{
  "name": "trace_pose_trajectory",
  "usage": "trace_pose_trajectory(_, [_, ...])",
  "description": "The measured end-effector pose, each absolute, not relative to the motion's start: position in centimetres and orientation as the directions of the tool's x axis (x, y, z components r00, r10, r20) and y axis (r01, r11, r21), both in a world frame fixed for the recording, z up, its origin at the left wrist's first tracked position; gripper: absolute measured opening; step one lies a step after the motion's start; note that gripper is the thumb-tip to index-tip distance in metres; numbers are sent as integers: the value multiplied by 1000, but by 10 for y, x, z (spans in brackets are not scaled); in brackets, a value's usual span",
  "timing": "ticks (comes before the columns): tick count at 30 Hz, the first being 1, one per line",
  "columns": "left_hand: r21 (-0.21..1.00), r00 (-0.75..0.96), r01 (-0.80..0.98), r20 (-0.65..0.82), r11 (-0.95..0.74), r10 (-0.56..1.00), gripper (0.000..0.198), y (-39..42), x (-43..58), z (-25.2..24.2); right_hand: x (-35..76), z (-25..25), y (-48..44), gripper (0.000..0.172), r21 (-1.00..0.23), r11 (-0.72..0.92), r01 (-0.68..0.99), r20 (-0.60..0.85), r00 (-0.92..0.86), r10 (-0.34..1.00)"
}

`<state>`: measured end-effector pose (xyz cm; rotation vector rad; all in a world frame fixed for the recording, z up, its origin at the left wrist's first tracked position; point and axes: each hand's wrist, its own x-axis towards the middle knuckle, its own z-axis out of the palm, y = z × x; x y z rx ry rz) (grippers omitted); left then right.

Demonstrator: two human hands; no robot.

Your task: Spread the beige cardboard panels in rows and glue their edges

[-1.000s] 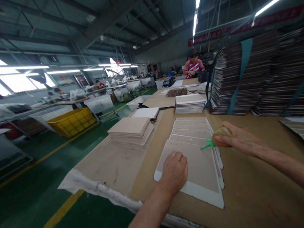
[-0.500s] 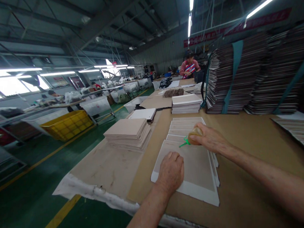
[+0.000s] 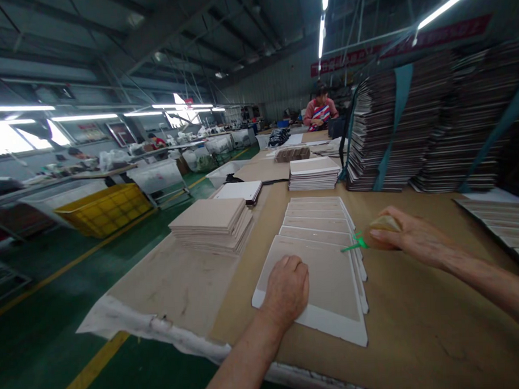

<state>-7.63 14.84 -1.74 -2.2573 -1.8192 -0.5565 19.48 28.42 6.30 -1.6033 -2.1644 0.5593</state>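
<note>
My right hand is wrapped round a squeeze bottle of yellowish-brown stuff, probably glue, with a green nozzle. The nozzle points left, above the right edge of the top board. Under my left hand lies that top board, beige with a white border. Its fingers are curled in a fist, and whatever they may hold is hidden. Behind it, several similar boards overlap like steps, with only their far strips showing; a small wet-looking spot shows on the nearest strip.
To the left stands a stack of beige boards, with white-topped sheets behind it. Another board stack is farther back. Tall strapped piles rise at right, near another stepped row. A co-worker is at the far end.
My right hand has moved the bottle rightward, from over the top board's far edge to its right side. My left hand has stayed on the board. The view has shifted slightly.
</note>
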Motion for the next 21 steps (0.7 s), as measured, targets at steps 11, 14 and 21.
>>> trace_pose_trajectory(11, [79,183,969,410,-235,893,12,147,-76,-17,191,61,283,39,-605,226,764,83,-222,971])
trace_pose_trajectory(14, [79,178,970,410,-229,895,12,147,-76,-18,177,56,280,39,-681,233,694,80,-246,966])
trace_pose_trajectory(21, [59,185,970,455,-236,871,15,153,-79,-20,152,39,269,46,-978,4,209,-49,-248,968])
